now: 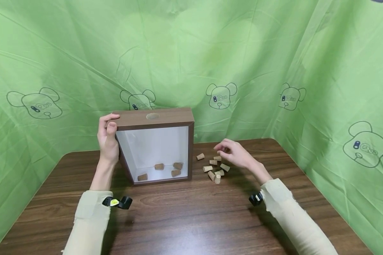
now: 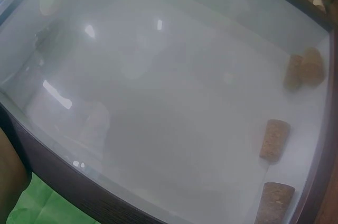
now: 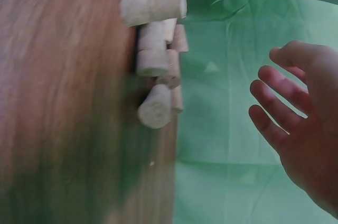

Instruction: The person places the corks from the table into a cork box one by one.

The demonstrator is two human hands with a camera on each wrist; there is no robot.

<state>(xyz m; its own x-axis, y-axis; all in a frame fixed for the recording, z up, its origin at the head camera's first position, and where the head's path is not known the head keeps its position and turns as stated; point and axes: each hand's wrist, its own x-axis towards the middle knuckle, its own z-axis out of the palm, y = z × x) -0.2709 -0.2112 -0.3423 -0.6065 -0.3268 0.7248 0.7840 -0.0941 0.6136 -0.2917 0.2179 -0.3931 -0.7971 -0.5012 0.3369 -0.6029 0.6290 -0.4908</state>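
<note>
A brown wood-framed box (image 1: 154,125) with a clear front and an oval spot on its top stands upright on the table. My left hand (image 1: 109,140) grips its upper left corner, thumb on the front edge and fingers over the top. Several corks (image 1: 159,166) lie on the box's white floor, and the left wrist view shows these corks (image 2: 275,140) close up through the front. To the right of the box is a loose group of corks (image 1: 213,162). Over their far right side hovers my right hand (image 1: 234,152), fingers loosely bent and apart, nothing between them in the right wrist view.
Everything stands on a dark wood-grain table (image 1: 185,219). Behind and at both sides hangs a green curtain (image 1: 178,71) printed with bear heads, close to the table's far edge. A small black camera (image 1: 118,202) sits at the left wrist, another camera (image 1: 256,199) at the right.
</note>
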